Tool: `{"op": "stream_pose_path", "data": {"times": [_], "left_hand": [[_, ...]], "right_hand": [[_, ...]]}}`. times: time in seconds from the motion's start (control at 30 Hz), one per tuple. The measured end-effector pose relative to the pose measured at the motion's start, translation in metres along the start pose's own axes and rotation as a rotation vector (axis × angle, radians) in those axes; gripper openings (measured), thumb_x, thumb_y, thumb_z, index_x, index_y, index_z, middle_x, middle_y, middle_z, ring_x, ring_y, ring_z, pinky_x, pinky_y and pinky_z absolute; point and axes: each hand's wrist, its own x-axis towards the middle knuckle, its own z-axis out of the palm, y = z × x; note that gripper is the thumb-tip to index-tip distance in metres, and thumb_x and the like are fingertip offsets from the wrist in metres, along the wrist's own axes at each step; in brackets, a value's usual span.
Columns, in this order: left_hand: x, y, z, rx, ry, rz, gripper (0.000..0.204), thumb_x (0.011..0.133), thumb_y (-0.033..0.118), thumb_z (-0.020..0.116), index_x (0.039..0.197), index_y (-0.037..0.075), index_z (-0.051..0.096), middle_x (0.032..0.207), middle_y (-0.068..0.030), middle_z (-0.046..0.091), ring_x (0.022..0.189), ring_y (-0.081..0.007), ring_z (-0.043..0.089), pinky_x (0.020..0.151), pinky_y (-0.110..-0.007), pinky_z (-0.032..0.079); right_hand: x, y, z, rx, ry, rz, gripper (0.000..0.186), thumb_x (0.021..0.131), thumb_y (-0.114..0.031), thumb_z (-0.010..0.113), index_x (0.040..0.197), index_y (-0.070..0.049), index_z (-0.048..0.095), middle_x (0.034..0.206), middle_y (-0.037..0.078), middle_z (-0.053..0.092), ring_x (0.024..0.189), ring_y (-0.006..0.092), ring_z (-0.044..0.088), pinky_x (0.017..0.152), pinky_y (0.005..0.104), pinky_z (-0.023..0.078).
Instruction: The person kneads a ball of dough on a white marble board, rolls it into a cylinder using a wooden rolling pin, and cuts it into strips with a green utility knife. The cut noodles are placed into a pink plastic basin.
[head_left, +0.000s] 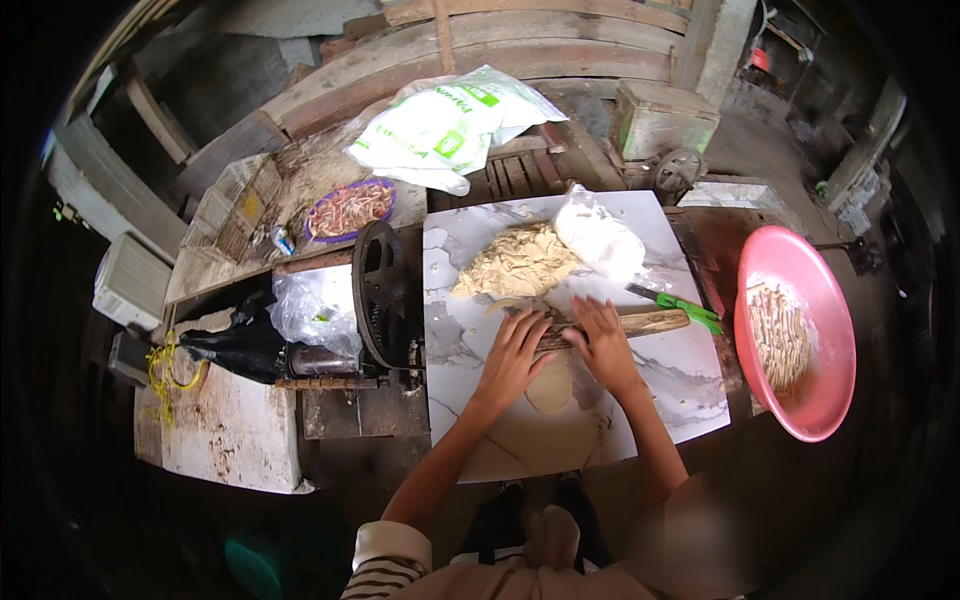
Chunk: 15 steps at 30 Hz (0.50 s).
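My left hand (510, 355) and my right hand (602, 345) rest with spread, extended fingers on a rough wooden rolling stick (655, 322). The stick lies across a flattened oblong of dough (549, 390) on a white marbled board (465, 400). Just beyond my fingers is a pile of crumpled beige dough (515, 258), with a white plastic bag of white stuff (600, 237) beside it. A knife with a green handle (690, 308) lies to the right of the bag, near the stick's end.
A pink basin (835, 330) holding dough strips stands at right. On the left are a hand-wheel machine (372, 295) and a purple-rimmed tray of pale strips (350, 210). Behind are a large white sack (445, 130), a wooden box (660, 120) and a rusty wheel (678, 178).
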Motion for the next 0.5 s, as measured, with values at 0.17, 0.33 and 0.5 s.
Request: {"op": "stream_pose_path", "data": {"times": [0.17,0.33,0.5], "left_hand": [[0.002,0.008,-0.011,-0.079,-0.138,0.047,0.056,0.077,0.008,0.067,0.129,0.011,0.047,0.124,-0.0078,0.05,0.113,-0.0283,0.046,0.1,-0.042,0.036],[0.045,0.03,-0.009,-0.116,-0.08,0.244,0.056,0.073,0.011,0.071,0.125,0.009,0.052,0.115,-0.0059,0.054,0.109,-0.0259,0.049,0.096,-0.039,0.041],[0.09,0.043,0.035,-0.238,-0.119,0.329,0.047,0.074,0.012,0.071,0.119,0.008,0.055,0.112,-0.006,0.056,0.107,-0.0254,0.05,0.096,-0.037,0.041]], "right_hand": [[-0.041,0.009,-0.044,-0.156,-0.15,0.019,0.054,0.072,-0.007,0.07,0.122,-0.002,0.051,0.121,0.014,0.051,0.114,0.0302,0.048,0.098,0.0396,0.041],[-0.066,0.016,-0.07,-0.19,0.055,0.117,0.05,0.069,-0.007,0.072,0.115,0.0,0.054,0.11,0.013,0.054,0.103,0.0312,0.052,0.09,0.0393,0.044],[-0.082,0.053,-0.079,-0.247,0.122,0.257,0.05,0.07,-0.009,0.072,0.115,0.001,0.054,0.109,0.013,0.055,0.101,0.0321,0.052,0.089,0.0408,0.044]]}}
